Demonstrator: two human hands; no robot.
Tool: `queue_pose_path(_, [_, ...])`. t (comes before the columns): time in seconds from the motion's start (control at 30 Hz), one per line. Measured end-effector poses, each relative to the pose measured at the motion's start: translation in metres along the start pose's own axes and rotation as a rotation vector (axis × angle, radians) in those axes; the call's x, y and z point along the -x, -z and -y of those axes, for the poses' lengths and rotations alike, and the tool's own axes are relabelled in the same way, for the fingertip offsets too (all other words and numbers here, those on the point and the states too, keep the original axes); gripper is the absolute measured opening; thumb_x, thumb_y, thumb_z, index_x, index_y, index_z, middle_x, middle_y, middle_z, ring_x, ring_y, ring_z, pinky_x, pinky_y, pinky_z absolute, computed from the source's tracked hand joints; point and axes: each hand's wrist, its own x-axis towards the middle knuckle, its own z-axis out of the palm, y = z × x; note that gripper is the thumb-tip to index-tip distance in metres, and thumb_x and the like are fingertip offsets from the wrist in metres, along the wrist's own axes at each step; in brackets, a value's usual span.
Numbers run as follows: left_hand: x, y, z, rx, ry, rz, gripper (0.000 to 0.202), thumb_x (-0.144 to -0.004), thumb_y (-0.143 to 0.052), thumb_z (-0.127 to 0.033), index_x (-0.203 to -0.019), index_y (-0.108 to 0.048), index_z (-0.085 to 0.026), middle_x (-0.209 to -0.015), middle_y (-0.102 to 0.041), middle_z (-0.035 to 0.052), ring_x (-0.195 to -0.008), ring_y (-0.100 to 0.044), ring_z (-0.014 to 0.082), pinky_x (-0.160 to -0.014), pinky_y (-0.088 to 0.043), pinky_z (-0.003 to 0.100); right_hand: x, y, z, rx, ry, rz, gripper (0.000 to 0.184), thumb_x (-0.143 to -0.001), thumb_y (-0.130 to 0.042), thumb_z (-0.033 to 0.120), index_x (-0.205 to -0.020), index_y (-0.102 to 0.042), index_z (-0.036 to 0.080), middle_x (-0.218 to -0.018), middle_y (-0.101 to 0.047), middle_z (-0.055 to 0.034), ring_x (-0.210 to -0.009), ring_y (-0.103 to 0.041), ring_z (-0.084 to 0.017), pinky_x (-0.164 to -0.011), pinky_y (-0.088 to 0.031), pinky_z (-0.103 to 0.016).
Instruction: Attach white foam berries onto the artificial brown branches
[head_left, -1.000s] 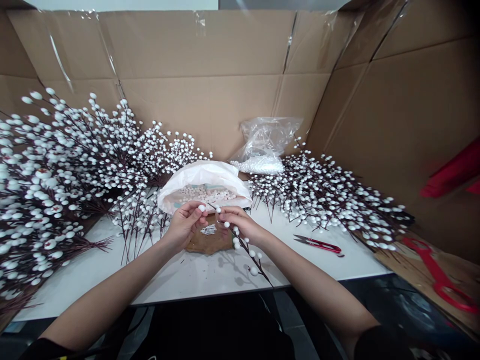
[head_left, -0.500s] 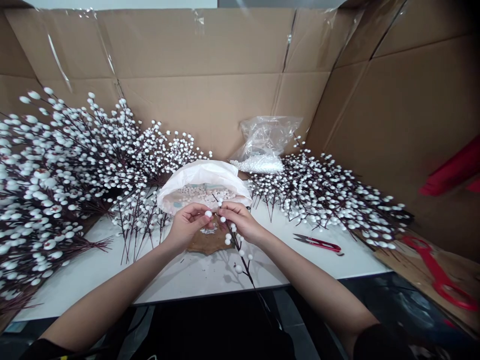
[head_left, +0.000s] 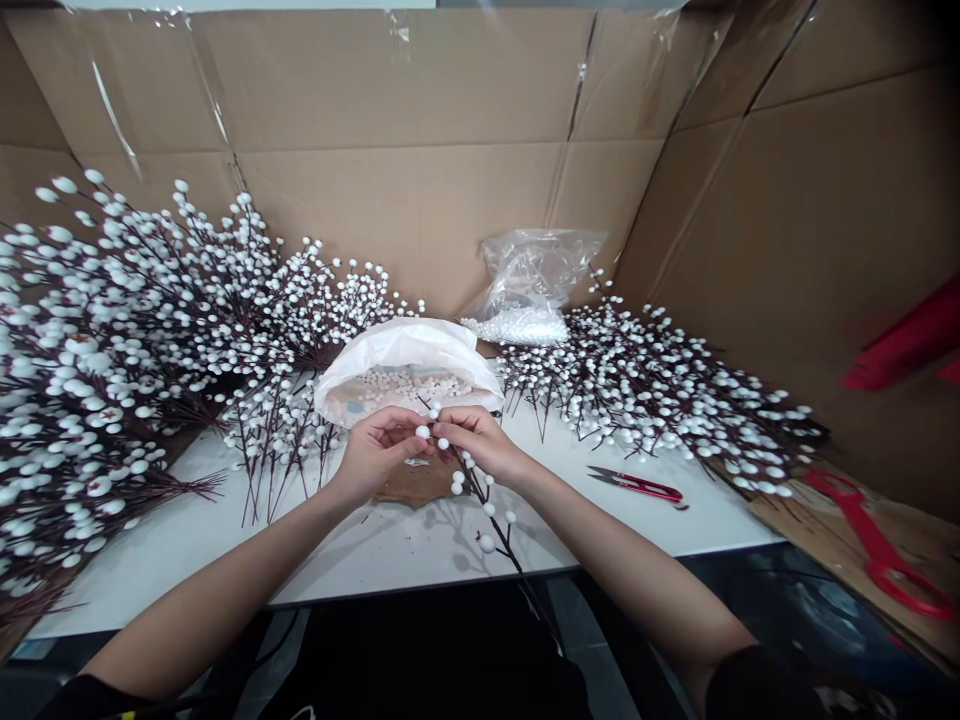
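Left hand (head_left: 377,450), before white bag (head_left: 409,345): fingers pinching one berry (head_left: 423,432). Right hand (head_left: 486,440), likewise: fingers clamped on stem (head_left: 499,533) (best held steady).

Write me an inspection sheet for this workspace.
Surface: white table, partly covered.
Work items: white berry, berry branch, open white bag with pale beads inside.
Clutter: left branch pile, right branch pile, clear bag, red snips, red looped object at far right.
Hands: left hand pinches the white berry; right hand grips the berry branch.
Cables: none identifiable; below the table it is too dark to tell.
Surroundings: cardboard walls behind and at right.
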Motion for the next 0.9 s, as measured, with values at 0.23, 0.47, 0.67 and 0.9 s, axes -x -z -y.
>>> queue_pose_path(0.23, [0.0,-0.002,-0.002,-0.032,-0.058,-0.004,0.02,-0.065,-0.077,-0.02,-0.078,-0.064,-0.015,-0.067,-0.071,0.001,-0.062,-0.068,0.0145,-0.063,-0.058,0.025,-0.002,-0.001,-0.001,0.004,0.011,-0.016,0.03,-0.082,-0.06,0.036,-0.06,-0.056,0.016,-0.049,-0.053,0.0035,-0.043,-0.046,-0.008,-0.043,-0.031,-0.02])
queue_pose_path(0.47, [0.0,0.0,0.004,-0.039,-0.039,-0.048,0.023,-0.064,-0.078,-0.024,-0.078,-0.063,-0.015,-0.067,-0.071,0.001,-0.062,-0.069,0.0165,-0.063,-0.058,0.027,-0.003,-0.003,-0.007,-0.001,0.046,-0.035,0.03,-0.083,-0.059,0.039,-0.063,-0.056,0.016,-0.052,-0.053,0.0036,-0.044,-0.046,-0.008,-0.044,-0.032,-0.02])
queue_pose_path(0.67, [-0.001,0.0,0.009,0.008,-0.02,-0.103,0.027,-0.063,-0.079,-0.028,-0.079,-0.062,-0.015,-0.069,-0.071,0.001,-0.061,-0.069,0.0152,-0.062,-0.057,0.026,-0.003,-0.006,-0.008,-0.019,0.048,-0.041,0.03,-0.083,-0.059,0.04,-0.065,-0.057,0.017,-0.053,-0.054,0.0038,-0.045,-0.048,-0.008,-0.044,-0.033,-0.02])
queue_pose_path(0.9, [-0.001,-0.002,0.013,0.025,-0.021,-0.135,0.029,-0.061,-0.081,-0.028,-0.078,-0.062,-0.014,-0.066,-0.07,0.0003,-0.06,-0.068,0.0145,-0.061,-0.055,0.025,-0.003,-0.008,-0.009,-0.011,0.071,-0.056,0.031,-0.084,-0.058,0.041,-0.065,-0.055,0.017,-0.054,-0.055,0.0034,-0.047,-0.048,-0.008,-0.047,-0.033,-0.02])
